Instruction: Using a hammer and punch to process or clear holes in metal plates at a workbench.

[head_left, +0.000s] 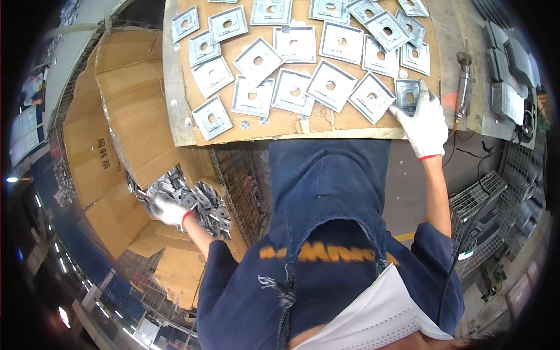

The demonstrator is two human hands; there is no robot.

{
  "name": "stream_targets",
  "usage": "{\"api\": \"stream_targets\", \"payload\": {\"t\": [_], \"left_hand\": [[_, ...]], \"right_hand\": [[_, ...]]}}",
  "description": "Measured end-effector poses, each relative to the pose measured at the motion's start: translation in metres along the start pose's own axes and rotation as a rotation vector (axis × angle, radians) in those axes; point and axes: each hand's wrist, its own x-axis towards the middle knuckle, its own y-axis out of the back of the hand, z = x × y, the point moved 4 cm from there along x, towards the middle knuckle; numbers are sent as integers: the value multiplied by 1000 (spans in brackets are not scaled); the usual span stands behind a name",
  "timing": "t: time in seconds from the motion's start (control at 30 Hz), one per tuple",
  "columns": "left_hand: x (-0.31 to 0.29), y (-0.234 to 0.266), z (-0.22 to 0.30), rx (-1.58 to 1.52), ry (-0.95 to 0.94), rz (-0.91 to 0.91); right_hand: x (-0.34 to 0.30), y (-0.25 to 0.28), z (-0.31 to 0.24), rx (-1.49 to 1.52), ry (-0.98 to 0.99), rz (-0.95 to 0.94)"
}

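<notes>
My right hand (424, 119), in a white glove with a red cuff, is at the right front of the bench. Its thumb and fingers close round the sides of a small square metal plate (406, 96) that has a hole in its middle. Down at the left, my gloved left hand (169, 211) reaches into a cardboard box (125, 116), at a heap of small grey metal parts (204, 201). Motion smears its fingers, so whether it grips a part is unclear. Several more square metal plates (331, 85) with centre holes lie face up across the bench, some overlapping.
Brown cardboard (324, 125) covers the bench top. A cylindrical metal tool (463, 87) with a cable lies on the right side, near stacked grey metal pieces (506, 99). Wire baskets (481, 198) stand at lower right; a wire cage (236, 186) borders the box.
</notes>
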Motion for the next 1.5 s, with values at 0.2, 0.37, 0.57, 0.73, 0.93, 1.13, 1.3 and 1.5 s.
{"api": "stream_targets", "payload": {"t": [0.2, 0.37, 0.57, 0.73, 0.93, 1.13, 1.3, 1.5], "left_hand": [[-133, -74, 185, 122, -227, -476], [-173, -97, 226, 262, -480, -625], [-170, -120, 249, 406, -514, -788], [-144, -115, 251, 330, -541, -734], [-223, -165, 337, -111, -1147, -1081], [-246, -206, 369, 240, -1153, -1256], [-247, -209, 382, 392, -1227, -1208], [-221, -174, 375, 143, -1170, -1245]], "right_hand": [[3, 1, 12, 27, 11, 59], [-15, 6, -27, 172, 239, 147], [-20, -15, -69, -61, 367, 0], [-11, -1, -59, 123, 388, 9], [6, -12, -140, 178, 575, -20], [14, -22, -158, 84, 558, 16], [25, -7, -149, 188, 594, -70], [103, 49, -95, 9, 432, 221]]}}
